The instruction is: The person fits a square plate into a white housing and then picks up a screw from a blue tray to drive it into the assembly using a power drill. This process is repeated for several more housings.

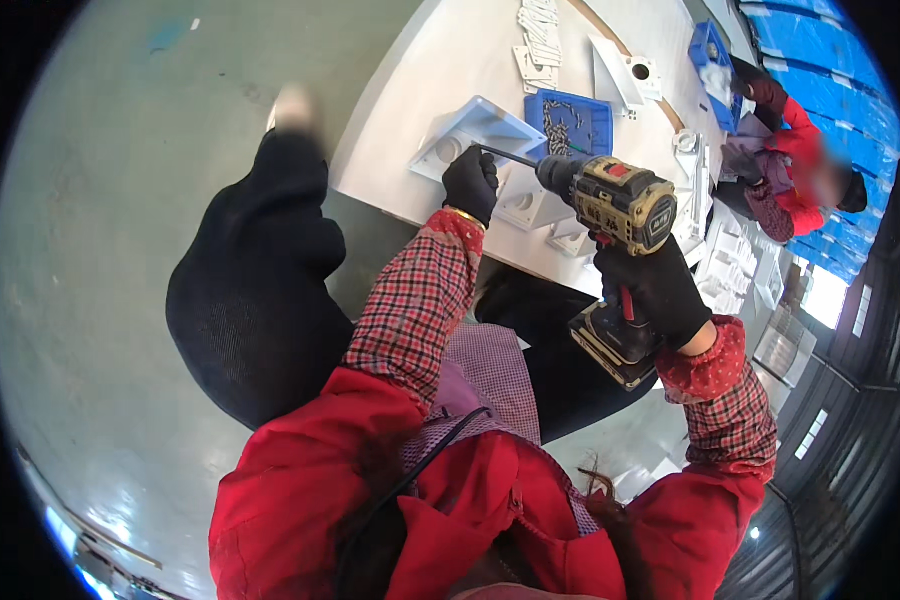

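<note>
My right hand (655, 290), in a black glove, is wrapped round the handle of a yellow-and-black cordless drill (620, 195). Its long bit (510, 156) points left and ends beside my left hand (472, 185). That hand, also in a black glove, is closed at the bit's tip; whatever its fingers pinch is hidden. Just beyond it, a white angled bracket (505, 122) with a round hole stands on the table. A blue bin (598, 128) of small screws sits behind the drill's front end. More white brackets (525, 205) lie under the drill.
The pale table (390, 130) curves away ahead of me. Flat white plates (540, 45) and a triangular white bracket (610, 75) lie farther back. Another blue bin (710, 60) stands near a co-worker (805, 165) in red. Blue-wrapped stacks (820, 50) rise at the far right.
</note>
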Available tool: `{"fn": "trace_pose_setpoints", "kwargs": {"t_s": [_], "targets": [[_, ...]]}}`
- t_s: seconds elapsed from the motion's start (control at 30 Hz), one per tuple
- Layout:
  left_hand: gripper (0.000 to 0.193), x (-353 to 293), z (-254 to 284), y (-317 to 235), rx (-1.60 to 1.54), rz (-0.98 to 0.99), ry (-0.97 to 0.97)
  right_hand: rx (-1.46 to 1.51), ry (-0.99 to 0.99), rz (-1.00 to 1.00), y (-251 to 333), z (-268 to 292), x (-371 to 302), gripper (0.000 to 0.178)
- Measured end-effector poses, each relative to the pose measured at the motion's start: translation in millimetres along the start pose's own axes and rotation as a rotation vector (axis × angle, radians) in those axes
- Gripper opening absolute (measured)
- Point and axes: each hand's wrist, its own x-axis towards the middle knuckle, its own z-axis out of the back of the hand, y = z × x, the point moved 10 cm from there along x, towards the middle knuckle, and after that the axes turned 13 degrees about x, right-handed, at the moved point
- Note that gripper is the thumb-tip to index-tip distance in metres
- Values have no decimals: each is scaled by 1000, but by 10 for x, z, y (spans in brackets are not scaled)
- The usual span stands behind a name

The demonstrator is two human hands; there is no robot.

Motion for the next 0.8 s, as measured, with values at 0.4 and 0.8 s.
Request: {"fn": "trace_pose_setpoints", "kwargs": {"t_s": [0.4,0.8], "targets": [[8,194,-421,624,-468,353,280,195,-120,-169,-65,15,225,32],[23,163,-431,616,-555,460,244,420,-204,-332,-205,1,225,34]]}}
